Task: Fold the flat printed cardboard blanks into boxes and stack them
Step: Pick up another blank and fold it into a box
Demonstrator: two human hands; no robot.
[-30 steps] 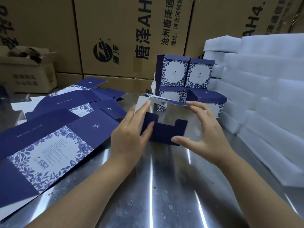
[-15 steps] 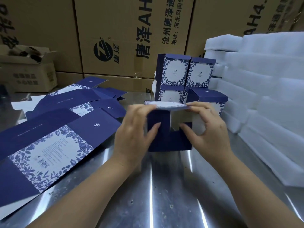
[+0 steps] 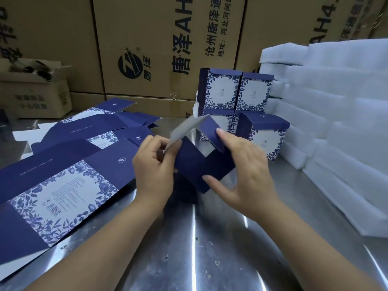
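One half-folded box (image 3: 195, 164) | left hand (image 3: 154, 166) pinches white flap (image 3: 184, 128) | right hand (image 3: 243, 171) grips box, forefinger on blue flap (image 3: 210, 131) | risk: uneven pull could crease flaps crooked

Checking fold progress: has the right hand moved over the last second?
Yes: the right hand, holding the half-folded box, has shifted left, away from the lone finished box.

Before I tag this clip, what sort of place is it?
Probably a packing workroom or warehouse: tall brown shipping cartons line the back, white foam sheets are piled on the right, and flat printed blanks lie on a steel table near stacked folded boxes.
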